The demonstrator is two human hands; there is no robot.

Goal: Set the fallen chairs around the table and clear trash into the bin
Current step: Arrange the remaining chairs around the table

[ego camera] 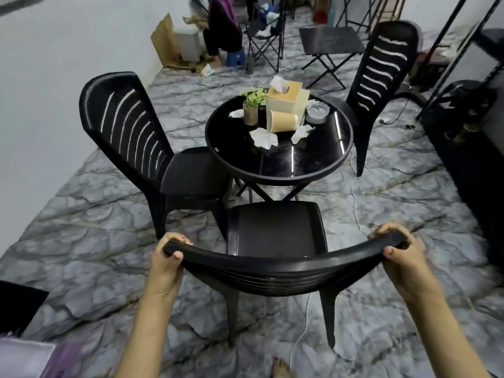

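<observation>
A black plastic chair (275, 227) stands upright in front of me, its seat facing the round black table (313, 165). My left hand (169, 257) grips the left end of its backrest top and my right hand (395, 249) grips the right end. A second black chair (141, 143) stands upright at the table's left. A third (381, 75) stands at the far right. On the table lie crumpled white tissues (263, 137), a tipped paper cup (282, 120), a tissue box (283, 100), a small potted plant (252, 105) and a glass ashtray (316, 110).
A white cable (354, 203) runs across the marble-pattern floor right of the near chair. Folding chairs (330, 47) and a seated person (221, 31) are at the back. A dark cabinet (469, 165) lines the right side. My bare foot (281, 368) shows at the bottom edge.
</observation>
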